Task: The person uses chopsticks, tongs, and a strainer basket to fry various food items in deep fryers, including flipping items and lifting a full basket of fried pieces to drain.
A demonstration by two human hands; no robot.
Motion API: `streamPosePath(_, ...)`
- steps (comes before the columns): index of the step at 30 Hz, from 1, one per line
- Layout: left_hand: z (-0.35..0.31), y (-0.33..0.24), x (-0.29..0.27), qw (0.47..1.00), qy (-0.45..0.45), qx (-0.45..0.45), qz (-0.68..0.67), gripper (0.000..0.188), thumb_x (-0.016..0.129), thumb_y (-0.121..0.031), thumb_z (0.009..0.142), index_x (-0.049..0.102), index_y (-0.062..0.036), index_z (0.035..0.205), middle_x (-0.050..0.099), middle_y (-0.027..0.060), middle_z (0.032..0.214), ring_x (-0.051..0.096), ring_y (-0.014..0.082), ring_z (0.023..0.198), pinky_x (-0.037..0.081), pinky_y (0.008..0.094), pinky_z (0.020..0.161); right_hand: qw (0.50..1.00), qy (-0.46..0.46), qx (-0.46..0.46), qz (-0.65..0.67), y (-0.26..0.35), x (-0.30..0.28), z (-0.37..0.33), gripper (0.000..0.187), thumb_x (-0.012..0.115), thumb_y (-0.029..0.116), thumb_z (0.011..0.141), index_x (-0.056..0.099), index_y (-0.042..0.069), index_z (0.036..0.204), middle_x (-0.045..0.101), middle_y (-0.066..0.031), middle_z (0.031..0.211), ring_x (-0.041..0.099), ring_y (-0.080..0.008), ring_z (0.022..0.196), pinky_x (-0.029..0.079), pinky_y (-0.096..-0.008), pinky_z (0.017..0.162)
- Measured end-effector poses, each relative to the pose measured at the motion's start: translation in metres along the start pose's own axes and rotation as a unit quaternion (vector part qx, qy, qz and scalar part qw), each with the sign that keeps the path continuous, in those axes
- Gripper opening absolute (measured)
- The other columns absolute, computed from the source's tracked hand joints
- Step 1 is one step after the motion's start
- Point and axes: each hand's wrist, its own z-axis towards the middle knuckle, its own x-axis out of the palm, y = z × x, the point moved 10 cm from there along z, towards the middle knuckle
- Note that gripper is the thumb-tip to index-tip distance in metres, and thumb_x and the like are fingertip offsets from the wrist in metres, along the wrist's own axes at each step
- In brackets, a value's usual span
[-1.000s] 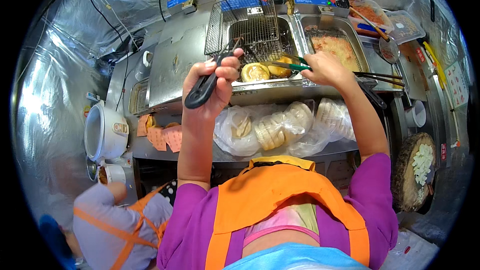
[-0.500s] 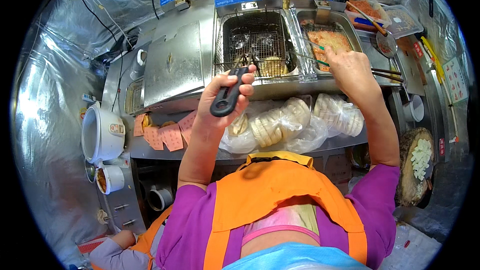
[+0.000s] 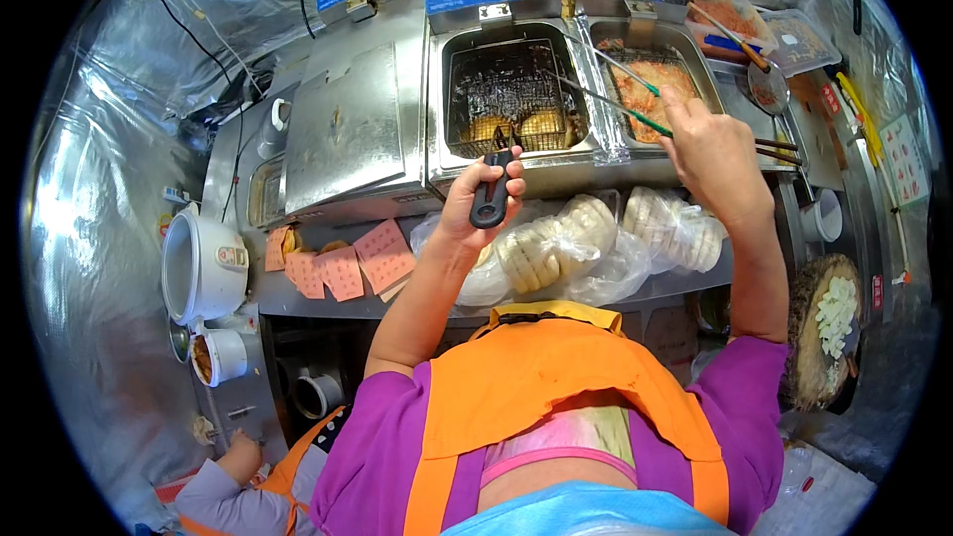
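My left hand (image 3: 486, 201) is closed around the black handle (image 3: 489, 194) of a wire fry basket (image 3: 508, 89), which sits in the middle fryer's dark oil. Two golden pieces of food (image 3: 541, 123) lie at the basket's near end. In my right hand (image 3: 710, 144) is a pair of long metal chopsticks (image 3: 611, 104) with green bands. Their tips are apart and reach leftward over the basket's right side, not visibly gripping anything. Beneath that hand, the right fryer (image 3: 717, 89) holds bubbling orange-red oil (image 3: 650, 89).
Plastic bags of pale flat buns (image 3: 561, 243) and pink paper sleeves (image 3: 382, 253) lie before the fryers. A metal lid (image 3: 342, 104) covers the left well. A strainer (image 3: 766, 89), white cooker (image 3: 205, 263) and chopping block with chopped white pieces (image 3: 836, 313) stand around; another person's hand (image 3: 241, 457) is lower left.
The basket has gone lower and more level in the oil, its handle shifting right. The chopstick tips have moved left and up over it. The other person's hand has moved slightly.
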Motion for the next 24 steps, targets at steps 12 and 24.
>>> streamPosePath(12, 0.025, 0.018, -0.077, 0.991, -0.114, 0.001, 0.065, 0.028, 0.046, -0.018, 0.089, 0.049, -0.0063, 0.114, 0.057, 0.0046, 0.082, 0.055, 0.0158, 0.062, 0.05, 0.0278, 0.046, 0.962, 0.086, 0.106, 0.237, 0.051, 0.14, 0.035, 0.038, 0.066, 0.024, 0.08, 0.047, 0.0, 0.103, 0.064, -0.0218, 0.076, 0.065, -0.0391, 0.075, 0.052, -0.0473, 0.067)
streamPosePath(24, 0.012, 0.019, -0.083, 0.997, -0.066, -0.041, -0.018, 0.038, 0.048, -0.032, 0.093, 0.051, 0.0008, 0.112, 0.058, 0.0093, 0.09, 0.057, 0.0175, 0.066, 0.052, 0.0276, 0.049, 0.954, 0.057, 0.102, 0.275, 0.083, 0.125, 0.021, 0.029, 0.06, 0.023, 0.086, 0.049, 0.0, 0.101, 0.062, -0.0193, 0.085, 0.063, -0.038, 0.074, 0.051, -0.0466, 0.065)
